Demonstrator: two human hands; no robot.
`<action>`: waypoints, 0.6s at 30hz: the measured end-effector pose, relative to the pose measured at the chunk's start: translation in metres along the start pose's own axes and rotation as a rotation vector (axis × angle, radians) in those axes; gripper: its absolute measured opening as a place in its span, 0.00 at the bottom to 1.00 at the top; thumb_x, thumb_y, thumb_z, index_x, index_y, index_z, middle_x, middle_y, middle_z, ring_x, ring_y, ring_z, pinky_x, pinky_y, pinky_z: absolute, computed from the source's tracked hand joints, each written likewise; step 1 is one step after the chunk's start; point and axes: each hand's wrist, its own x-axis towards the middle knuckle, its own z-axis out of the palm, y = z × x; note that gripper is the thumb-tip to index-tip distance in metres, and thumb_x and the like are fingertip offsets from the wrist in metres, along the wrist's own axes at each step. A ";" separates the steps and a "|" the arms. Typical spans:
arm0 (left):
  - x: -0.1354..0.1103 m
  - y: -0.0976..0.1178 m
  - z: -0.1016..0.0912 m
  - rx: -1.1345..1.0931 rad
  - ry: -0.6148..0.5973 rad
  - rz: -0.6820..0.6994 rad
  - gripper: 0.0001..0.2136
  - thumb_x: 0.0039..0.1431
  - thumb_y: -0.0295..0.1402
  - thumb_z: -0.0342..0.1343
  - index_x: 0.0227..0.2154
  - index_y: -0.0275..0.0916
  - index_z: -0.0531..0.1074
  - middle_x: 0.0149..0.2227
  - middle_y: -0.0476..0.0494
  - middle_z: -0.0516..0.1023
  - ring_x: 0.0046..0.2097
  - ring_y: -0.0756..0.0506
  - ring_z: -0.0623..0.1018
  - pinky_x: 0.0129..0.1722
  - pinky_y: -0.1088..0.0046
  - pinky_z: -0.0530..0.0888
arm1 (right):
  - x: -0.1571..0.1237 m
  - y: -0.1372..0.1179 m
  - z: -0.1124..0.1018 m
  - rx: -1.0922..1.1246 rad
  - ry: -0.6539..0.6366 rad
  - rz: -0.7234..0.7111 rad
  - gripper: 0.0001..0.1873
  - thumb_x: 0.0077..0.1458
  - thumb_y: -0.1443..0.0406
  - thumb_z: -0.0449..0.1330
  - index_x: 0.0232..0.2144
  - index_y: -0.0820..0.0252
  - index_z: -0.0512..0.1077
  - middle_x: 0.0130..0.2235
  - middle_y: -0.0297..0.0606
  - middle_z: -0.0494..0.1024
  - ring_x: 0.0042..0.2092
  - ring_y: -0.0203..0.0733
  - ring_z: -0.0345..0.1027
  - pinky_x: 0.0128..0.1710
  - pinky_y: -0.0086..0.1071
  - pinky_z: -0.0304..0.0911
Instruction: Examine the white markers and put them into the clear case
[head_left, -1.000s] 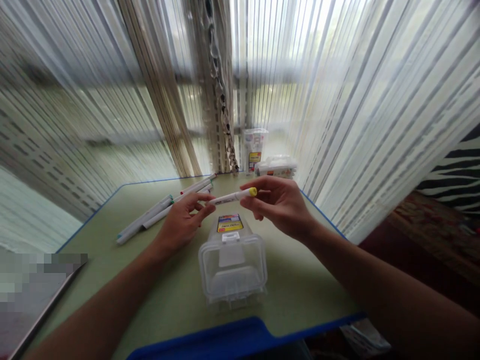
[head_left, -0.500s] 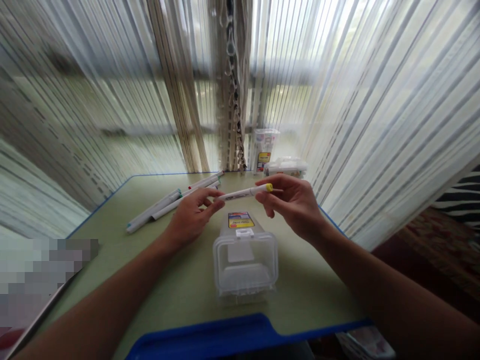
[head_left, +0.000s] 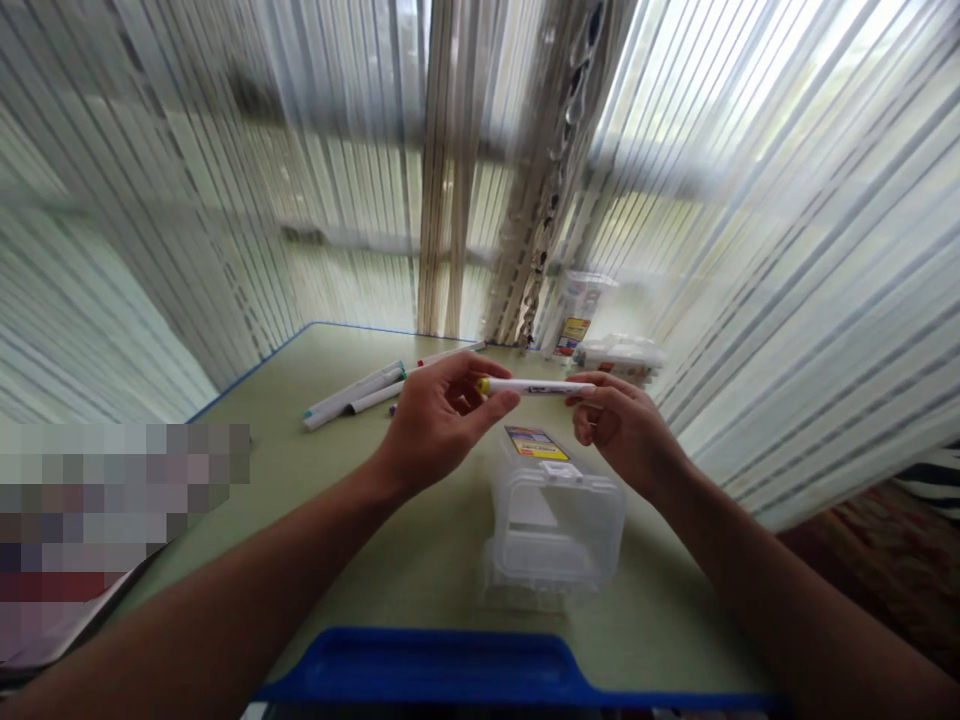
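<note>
Marker (head_left: 544, 387) is up over the green bench (head_left: 420, 575), pinched by the left hand (head_left: 431, 425), which hides some loose pens (head_left: 353, 396), and the right hand (head_left: 630, 425), behind a see-through plastic box (head_left: 566, 530), and, long and white, it now has its yellow end on the left, not the right like before.

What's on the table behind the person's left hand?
Behind the left hand, loose white markers lie on the green table, with teal, black and red touches showing. The hand covers parts of some, so their exact number can't be told.
</note>
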 end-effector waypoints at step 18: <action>-0.003 0.006 0.000 0.037 -0.025 0.083 0.11 0.57 0.37 0.64 0.39 0.35 0.80 0.31 0.43 0.79 0.27 0.53 0.72 0.24 0.77 0.69 | -0.003 -0.004 0.003 0.041 0.022 0.056 0.08 0.45 0.68 0.67 0.32 0.61 0.80 0.25 0.35 0.78 0.19 0.31 0.63 0.17 0.26 0.61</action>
